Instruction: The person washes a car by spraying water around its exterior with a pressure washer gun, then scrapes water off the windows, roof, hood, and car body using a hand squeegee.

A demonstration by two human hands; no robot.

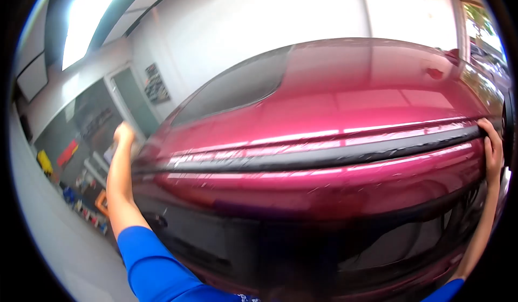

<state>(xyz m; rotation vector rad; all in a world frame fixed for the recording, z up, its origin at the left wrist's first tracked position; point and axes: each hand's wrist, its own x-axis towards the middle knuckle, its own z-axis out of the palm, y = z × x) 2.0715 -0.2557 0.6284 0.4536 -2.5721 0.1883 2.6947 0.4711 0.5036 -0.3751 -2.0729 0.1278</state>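
A dark red car roof [345,107] fills the middle of the view. Along its near side runs a long black strip [334,159], with a wrinkled, glossy surface in places. At the strip's right end, the bent fingers of my right hand [492,148] are closed on it. My left hand [124,133] is raised beyond the roof's left end, its fingers closed; whatever they hold, if anything, cannot be made out. Below the strip are the car's dark side windows [226,237]. A dark glass panel [232,89] covers the roof's left part.
A white wall [216,26] rises behind the car. Left are a door [135,97], a bright ceiling light [89,18], and red [67,152] and yellow [45,161] items on a grey wall. Several small things lie below them. Daylight enters at right.
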